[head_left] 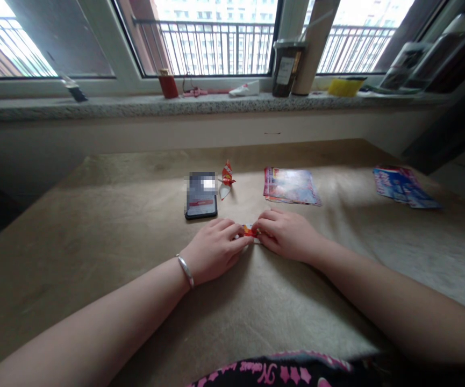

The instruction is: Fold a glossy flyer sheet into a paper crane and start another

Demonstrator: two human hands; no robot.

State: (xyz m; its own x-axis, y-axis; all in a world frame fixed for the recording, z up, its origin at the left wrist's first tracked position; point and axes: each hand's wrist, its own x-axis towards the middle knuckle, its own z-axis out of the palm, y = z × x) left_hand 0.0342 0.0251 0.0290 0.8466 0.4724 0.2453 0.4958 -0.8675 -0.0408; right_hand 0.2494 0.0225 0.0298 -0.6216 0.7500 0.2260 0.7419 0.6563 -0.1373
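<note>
Dark cloth with pink lettering (274, 372) lies nearest; ahead, the left hand (219, 244) and right hand (284, 232) pinch a small printed piece (249, 231) between them at the surface (103, 231). One folded red figure (227, 174) beyond the hands looks finished, while the held piece seems partly folded, what remains unclear. It shows red and orange with pale edges, its ends hidden in the grip.

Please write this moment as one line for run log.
left hand: holding small red-orange piece | right hand: holding same piece | beyond hands: smartphone, red folded figure, printed sheets | surface: tabletop
</note>
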